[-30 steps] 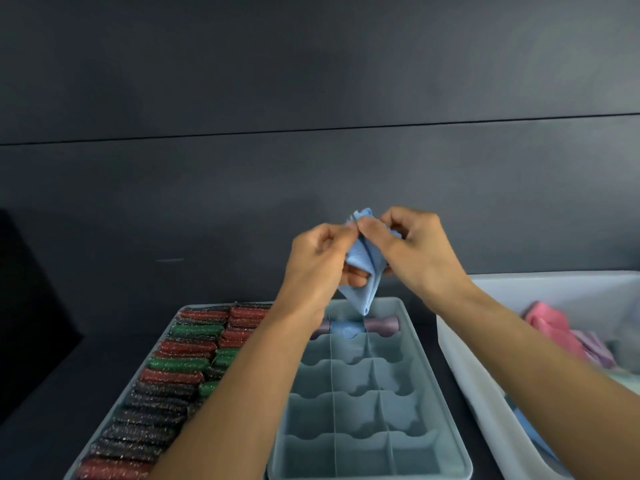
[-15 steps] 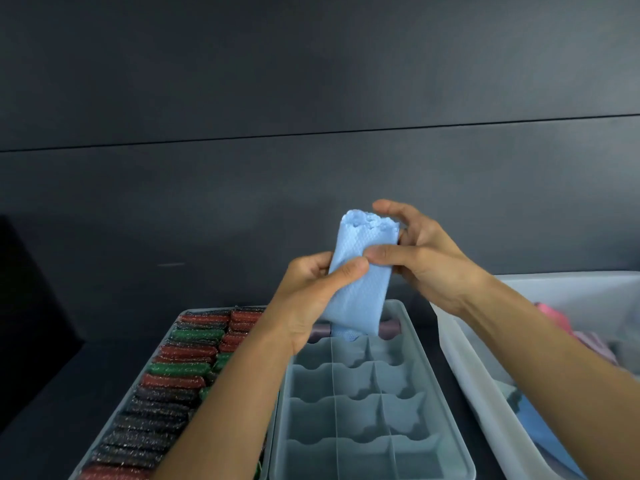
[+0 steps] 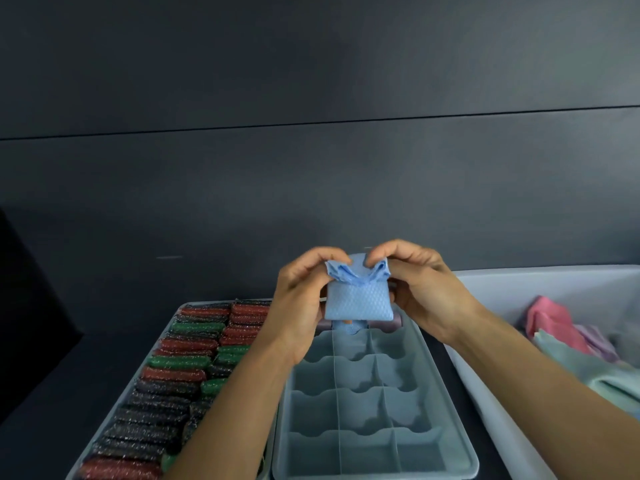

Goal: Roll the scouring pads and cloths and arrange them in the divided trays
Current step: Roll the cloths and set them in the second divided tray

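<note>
Both the left hand (image 3: 301, 299) and the right hand (image 3: 426, 289) pinch the bunched top of a folded pale-blue waffle-weave cloth (image 3: 358, 301), held above the far end of the teal plastic divided tray (image 3: 358, 408); light and limp, it likely unfolds unless gripped across its layers

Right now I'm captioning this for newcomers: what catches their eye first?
At centre, the left hand and right hand pinch the top of a folded blue cloth. Lower left sits a tray packed with glittery red, green and dark pads; beneath the hands, a teal divided tray.
</note>
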The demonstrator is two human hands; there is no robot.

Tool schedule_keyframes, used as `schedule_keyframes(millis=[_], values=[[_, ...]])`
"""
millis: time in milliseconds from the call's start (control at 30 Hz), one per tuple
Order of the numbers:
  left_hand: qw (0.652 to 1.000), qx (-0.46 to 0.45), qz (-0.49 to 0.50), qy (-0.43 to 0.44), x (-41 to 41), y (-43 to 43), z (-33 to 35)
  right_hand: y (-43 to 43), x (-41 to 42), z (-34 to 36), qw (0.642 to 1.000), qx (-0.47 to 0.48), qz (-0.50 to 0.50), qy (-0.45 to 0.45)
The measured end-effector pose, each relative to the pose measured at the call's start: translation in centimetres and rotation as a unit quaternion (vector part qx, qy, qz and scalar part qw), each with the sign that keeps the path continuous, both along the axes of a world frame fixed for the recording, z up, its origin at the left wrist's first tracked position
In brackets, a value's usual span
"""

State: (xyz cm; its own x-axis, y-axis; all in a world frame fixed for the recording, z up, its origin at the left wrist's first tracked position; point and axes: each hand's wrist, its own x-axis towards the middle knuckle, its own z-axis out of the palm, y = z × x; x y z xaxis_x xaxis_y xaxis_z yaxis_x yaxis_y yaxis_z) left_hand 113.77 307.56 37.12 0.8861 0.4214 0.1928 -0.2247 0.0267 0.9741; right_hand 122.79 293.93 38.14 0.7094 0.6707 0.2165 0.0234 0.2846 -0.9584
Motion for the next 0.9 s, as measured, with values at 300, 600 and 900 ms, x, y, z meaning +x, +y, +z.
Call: schedule_keyframes(millis=[300,600,900], values=[[0.988,0.035,-0.100,0.110,-0.2,2.0,-0.4,0.1,-0.3,-0.5,0.968,-0.114,-0.081,-0.207],[0.991,0.125,-0.047,0.027,-0.3,4.7,-2.5,1.6,0.2,-2.5,0.987,-0.156,0.033,-0.008],[0.987,-0.057,-0.111,0.098,0.2,7.8,-3.9,3.8,1.2,-4.8,0.986,-0.079,0.094,0.109]])
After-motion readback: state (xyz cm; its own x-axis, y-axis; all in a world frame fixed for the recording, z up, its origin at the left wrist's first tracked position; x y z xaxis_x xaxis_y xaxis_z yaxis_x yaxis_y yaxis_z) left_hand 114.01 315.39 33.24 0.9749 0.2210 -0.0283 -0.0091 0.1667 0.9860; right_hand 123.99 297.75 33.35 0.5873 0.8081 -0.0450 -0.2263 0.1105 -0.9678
